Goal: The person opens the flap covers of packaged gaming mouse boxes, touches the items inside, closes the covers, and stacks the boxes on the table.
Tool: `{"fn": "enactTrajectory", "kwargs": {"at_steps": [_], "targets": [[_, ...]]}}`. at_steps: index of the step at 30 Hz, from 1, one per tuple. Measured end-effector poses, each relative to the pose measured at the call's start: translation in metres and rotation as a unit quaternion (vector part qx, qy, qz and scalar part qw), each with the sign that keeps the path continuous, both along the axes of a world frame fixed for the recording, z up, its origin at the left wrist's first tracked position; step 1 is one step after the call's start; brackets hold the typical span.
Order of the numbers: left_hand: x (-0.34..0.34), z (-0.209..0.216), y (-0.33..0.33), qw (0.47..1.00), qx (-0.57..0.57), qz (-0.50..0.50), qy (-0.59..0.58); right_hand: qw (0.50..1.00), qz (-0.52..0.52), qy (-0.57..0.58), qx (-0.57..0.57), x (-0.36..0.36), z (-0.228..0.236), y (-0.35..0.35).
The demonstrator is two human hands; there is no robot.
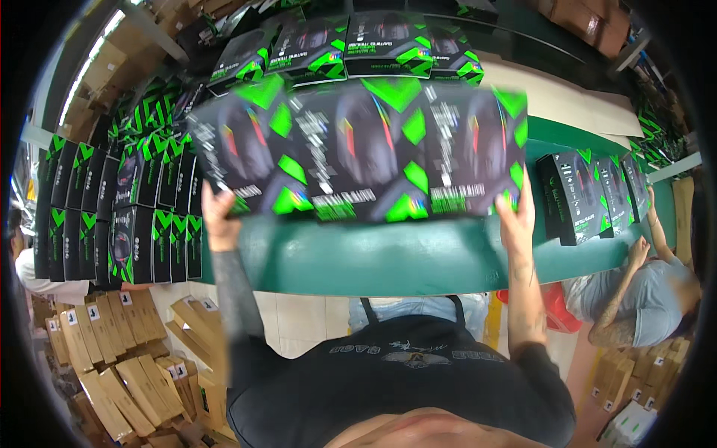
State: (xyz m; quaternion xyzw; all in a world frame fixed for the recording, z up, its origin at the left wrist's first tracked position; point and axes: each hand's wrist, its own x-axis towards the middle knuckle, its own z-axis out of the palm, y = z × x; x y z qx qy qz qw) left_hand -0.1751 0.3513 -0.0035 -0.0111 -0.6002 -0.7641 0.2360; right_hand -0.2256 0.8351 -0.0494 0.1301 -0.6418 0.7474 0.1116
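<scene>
Between my two hands a row of three black and green computer mouse boxes (364, 153) is squeezed side by side, raised above the green table (358, 257). My left hand (221, 218) grips the row's left end, its thumb at the lower corner. At the right end, my right hand (517, 216) presses the last box, thumb on the front lower corner. The boxes are smeared by motion, and most of my fingers are hidden behind them. Just beyond the row sit several matching boxes (310, 48) on the table's far side.
Stacked mouse boxes (142, 205) fill the left end. More boxes (579, 196) stand at right, near a co-worker (638, 291) in a grey shirt, whose hand touches one. Brown cartons (123, 366) lie below left. A red stool (549, 306) is beside the co-worker.
</scene>
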Motion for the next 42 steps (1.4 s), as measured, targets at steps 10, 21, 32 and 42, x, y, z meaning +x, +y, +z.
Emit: {"fn": "enactTrajectory", "kwargs": {"at_steps": [10, 21, 32, 42], "targets": [[-0.146, 0.119, -0.094, 0.879, -0.339, 0.246, -0.226, 0.984, 0.025, 0.093, 0.152, -0.118, 0.116, -0.083], [0.031, 0.126, 0.226, 0.864, -0.121, -0.377, 0.312, 0.944, -0.235, 0.026, 0.229, 0.038, 0.082, 0.135], [0.021, 0.142, 0.35, 0.655, 0.178, -0.698, 0.228, 0.861, -0.457, -0.224, 0.0, -0.051, 0.013, 0.441], [-0.005, -0.024, 0.338, 0.922, -0.089, -0.316, -0.206, 0.949, -0.195, -0.242, -0.039, -0.062, -0.028, 0.456]]}}
